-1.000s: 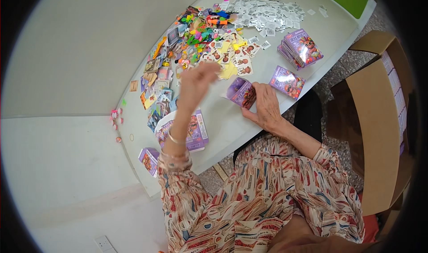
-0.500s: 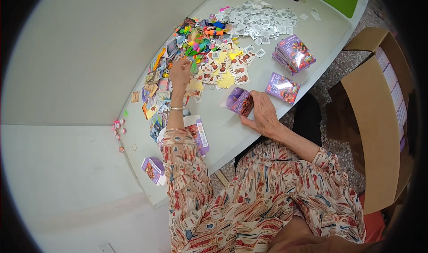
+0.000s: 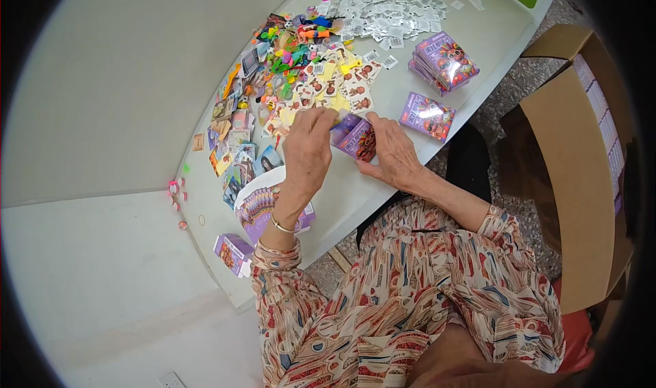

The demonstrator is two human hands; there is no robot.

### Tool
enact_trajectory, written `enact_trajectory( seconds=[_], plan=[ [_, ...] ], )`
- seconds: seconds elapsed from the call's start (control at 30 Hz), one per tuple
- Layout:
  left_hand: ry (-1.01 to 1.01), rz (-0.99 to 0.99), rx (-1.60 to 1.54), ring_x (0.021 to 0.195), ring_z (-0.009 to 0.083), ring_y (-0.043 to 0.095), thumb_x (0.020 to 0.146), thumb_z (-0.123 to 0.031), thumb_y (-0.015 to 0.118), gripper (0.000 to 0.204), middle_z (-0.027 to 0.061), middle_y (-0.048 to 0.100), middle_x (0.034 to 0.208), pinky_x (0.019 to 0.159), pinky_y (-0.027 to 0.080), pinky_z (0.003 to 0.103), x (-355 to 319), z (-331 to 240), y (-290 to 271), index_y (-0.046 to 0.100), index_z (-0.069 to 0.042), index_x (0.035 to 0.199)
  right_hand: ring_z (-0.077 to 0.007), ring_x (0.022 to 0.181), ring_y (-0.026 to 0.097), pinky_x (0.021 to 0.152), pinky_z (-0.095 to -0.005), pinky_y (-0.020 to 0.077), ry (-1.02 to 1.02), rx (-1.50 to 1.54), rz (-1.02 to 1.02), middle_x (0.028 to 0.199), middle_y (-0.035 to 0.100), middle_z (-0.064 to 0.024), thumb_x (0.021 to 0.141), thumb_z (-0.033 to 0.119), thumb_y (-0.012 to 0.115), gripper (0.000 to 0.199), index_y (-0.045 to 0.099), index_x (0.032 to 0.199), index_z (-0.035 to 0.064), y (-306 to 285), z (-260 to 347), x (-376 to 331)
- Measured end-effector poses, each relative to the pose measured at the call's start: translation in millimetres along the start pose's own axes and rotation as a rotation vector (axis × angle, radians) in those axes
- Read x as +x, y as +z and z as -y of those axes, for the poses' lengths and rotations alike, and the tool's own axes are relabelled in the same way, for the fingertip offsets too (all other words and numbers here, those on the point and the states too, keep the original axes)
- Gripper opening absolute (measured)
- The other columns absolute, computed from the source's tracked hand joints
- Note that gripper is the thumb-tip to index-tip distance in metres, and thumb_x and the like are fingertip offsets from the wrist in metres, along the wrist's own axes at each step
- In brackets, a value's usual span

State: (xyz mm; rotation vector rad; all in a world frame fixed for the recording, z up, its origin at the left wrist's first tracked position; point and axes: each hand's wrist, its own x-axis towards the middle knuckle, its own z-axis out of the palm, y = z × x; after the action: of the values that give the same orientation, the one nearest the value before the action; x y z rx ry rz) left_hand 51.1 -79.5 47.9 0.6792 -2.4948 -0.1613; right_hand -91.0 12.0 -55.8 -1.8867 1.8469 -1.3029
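Purple box (image 3: 358,142) is between our two hands, over the near part of the pale table (image 3: 352,196), and its end toward our left seems open, so we judge it only partly finished. After the table, the largest thing is a cardboard carton (image 3: 570,210) on our right, with rows of packs (image 3: 601,129) inside. On the right part of the table we have a stack of similar boxes (image 3: 447,63); they look closed, and we judge them done. Under our left forearm lies a purple package (image 3: 258,213) with a white flap. Our right hand (image 3: 400,157) has thumb and fingers clamped on the right end of the box. Our left hand (image 3: 307,152) has its fingers bent close together at the open end, but we cannot tell if the tips pinch something. One single box (image 3: 427,116), which also looks closed, lies near the stack, and another box (image 3: 232,252) with loose flaps lies at far left. Much seems left, because many loose pieces lie beyond our hands: picture cards (image 3: 268,159), sticker sheets (image 3: 357,92), a broad pile of little white packets (image 3: 389,12), and a heap of small toys (image 3: 294,60).
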Motion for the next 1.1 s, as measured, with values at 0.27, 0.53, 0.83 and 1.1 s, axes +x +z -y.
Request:
enact_trajectory(
  seconds=[0.27,0.53,0.83,1.1],
  plan=[
    [-0.542,-0.089,-0.575,0.083,0.0168,0.061,0.092,-0.004,0.055,0.021,0.0083,0.063,0.098,0.072,0.049,0.028,-41.2,13.6,9.5,0.061,-0.002,0.112,-0.0354,0.095,0.054,0.08,-0.0418,0.0475,-0.024,-0.055,0.124,0.106,0.049,-0.0196,0.064,0.021,0.081,0.097,0.024,0.139,-0.0016,-8.2,6.3,3.0],
    [-0.897,-0.256,-1.237,0.081,0.0096,0.058,0.097,-0.018,0.055,0.025,0.0051,0.064,0.092,0.069,0.049,0.024,-48.8,-9.0,20.5,0.06,0.001,0.113,-0.0352,0.092,0.056,0.073,-0.0416,0.0505,-0.003,-0.07,0.144,0.105,0.049,-0.0184,0.066,0.025,0.08,0.097,0.023,0.141,0.0007,-9.3,4.0,4.8],
    [-0.896,0.122,-1.037,0.079,0.0065,0.057,0.087,-0.022,0.064,0.029,-0.002,0.063,0.089,0.067,0.044,0.023,-35.5,4.2,20.7,0.061,-0.004,0.109,-0.0355,0.093,0.057,0.07,-0.0417,0.0514,-0.056,-0.122,0.229,0.109,0.048,-0.0197,0.065,0.023,0.081,0.104,0.017,0.144,0.0017,-13.1,6.8,4.1],
    [-1.161,0.195,-1.438,0.098,0.0128,0.055,0.08,-0.017,0.065,0.038,0.0006,0.061,0.104,0.085,0.04,0.036,-34.1,3.5,26.8,0.058,-0.01,0.116,-0.0367,0.095,0.057,0.07,-0.0424,0.0518,-0.123,-0.049,0.185,0.117,0.047,-0.0201,0.063,0.019,0.082,0.1,0.021,0.141,0.0019,-15.1,2.6,3.7]
  ],
)
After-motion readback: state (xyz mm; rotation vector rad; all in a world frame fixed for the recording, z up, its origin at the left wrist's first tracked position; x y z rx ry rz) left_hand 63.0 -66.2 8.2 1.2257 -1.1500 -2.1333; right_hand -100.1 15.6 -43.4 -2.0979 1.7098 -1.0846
